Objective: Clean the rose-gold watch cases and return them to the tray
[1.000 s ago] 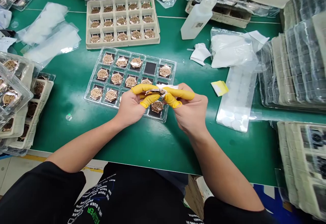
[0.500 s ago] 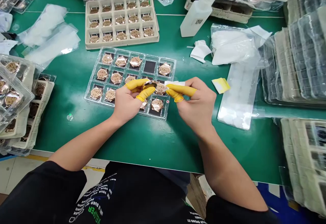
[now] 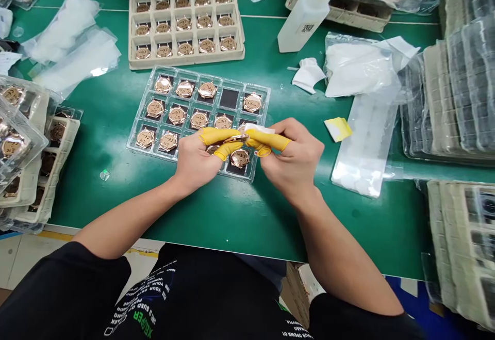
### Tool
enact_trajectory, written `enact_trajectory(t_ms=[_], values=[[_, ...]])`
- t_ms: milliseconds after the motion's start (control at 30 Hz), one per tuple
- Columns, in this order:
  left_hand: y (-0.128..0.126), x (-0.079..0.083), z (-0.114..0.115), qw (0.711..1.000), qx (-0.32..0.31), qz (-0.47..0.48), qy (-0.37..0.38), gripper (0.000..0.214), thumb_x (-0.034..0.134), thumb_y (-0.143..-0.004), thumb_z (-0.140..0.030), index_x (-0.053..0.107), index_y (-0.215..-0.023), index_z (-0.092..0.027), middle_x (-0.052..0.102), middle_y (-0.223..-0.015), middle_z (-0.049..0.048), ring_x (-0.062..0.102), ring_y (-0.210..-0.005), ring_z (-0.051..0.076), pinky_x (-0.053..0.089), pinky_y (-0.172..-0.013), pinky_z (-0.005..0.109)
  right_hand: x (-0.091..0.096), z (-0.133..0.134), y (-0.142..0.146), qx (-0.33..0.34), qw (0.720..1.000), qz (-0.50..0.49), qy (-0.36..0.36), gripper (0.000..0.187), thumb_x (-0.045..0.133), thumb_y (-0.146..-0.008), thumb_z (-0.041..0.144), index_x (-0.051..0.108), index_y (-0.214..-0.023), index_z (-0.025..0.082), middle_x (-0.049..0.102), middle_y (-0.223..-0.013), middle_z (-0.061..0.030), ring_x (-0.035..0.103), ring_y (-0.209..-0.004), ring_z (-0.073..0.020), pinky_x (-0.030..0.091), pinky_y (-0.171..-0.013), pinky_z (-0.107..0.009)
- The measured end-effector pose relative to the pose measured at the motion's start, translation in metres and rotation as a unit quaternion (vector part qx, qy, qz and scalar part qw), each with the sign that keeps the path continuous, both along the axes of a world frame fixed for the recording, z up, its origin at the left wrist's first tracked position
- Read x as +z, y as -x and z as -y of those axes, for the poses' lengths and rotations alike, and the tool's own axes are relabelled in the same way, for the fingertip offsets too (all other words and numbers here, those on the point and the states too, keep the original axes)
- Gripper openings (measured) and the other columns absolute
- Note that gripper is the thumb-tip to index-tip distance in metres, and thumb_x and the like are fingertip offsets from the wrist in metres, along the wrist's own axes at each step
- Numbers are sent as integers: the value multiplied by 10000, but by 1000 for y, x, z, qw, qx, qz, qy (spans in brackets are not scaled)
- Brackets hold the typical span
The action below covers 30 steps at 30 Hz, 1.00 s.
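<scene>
Holding rose-gold watch [image 3: 236, 138] over clear tray [image 3: 229, 98] of watches [image 3: 177, 115]

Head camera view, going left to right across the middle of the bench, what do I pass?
Stacked trays of watch cases, clear blister tray, left hand, rose-gold watch case, right hand, plastic sleeve, stacked plastic trays

Green bench top [image 3: 96, 200] across the view, pale tiled floor [image 3: 19, 262] at eight o'clock with a yellow stripe [image 3: 135, 252], cardboard box [image 3: 296, 291] at five o'clock, blue surface [image 3: 410, 298] at four o'clock
</scene>
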<state>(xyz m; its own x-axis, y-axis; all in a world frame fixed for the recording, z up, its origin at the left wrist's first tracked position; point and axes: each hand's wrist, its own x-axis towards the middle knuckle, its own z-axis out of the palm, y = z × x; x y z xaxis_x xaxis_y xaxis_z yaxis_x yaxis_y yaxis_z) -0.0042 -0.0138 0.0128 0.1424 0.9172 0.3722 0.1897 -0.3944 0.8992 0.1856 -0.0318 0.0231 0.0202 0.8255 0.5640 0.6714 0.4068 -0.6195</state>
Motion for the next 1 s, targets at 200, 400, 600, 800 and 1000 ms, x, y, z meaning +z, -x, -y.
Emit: enact_trajectory(t_ms=[200,400,600,800,1000], values=[[-4,-3,-7,983,-16,131,128,303,889,-804,-399,816,-1035,-218,822,-1075,52,795,-988,208,670,-944,362,-4,2,11,-11,990,-126,58,89,752,-895,322,835,-910,294,647,-821,-4,630,-763,-154,515,-660,-321],[-5,-2,-5,976,-43,128,169,328,914,-764,-370,806,-1020,-196,824,-1025,54,796,-921,197,684,-879,343,3,7,18,-30,984,-175,-10,103,772,-911,301,826,-994,330,645,-894,-7,652,-801,-164,532,-704,-346],[-4,-4,-8,971,-21,156,180,400,917,-774,-430,756,-1055,-196,806,-1025,47,789,-953,195,684,-891,355,6,1,5,-46,996,-60,52,101,760,-878,263,852,-909,290,636,-766,-8,595,-701,-147,457,-598,-321],[-8,-5,-9,962,-62,198,180,494,920,-752,-528,725,-1082,-216,791,-1089,45,785,-1023,195,669,-956,363,3,3,19,-14,938,-329,105,233,891,-771,493,842,-875,290,712,-905,-9,678,-810,-156,569,-691,-329],[-10,1,2,973,-67,153,157,454,915,-761,-515,752,-1043,-198,807,-993,39,798,-868,176,683,-835,306,2,-5,20,16,868,-430,249,498,992,-521,590,838,-831,231,775,-857,-27,679,-760,-173,566,-642,-323]])
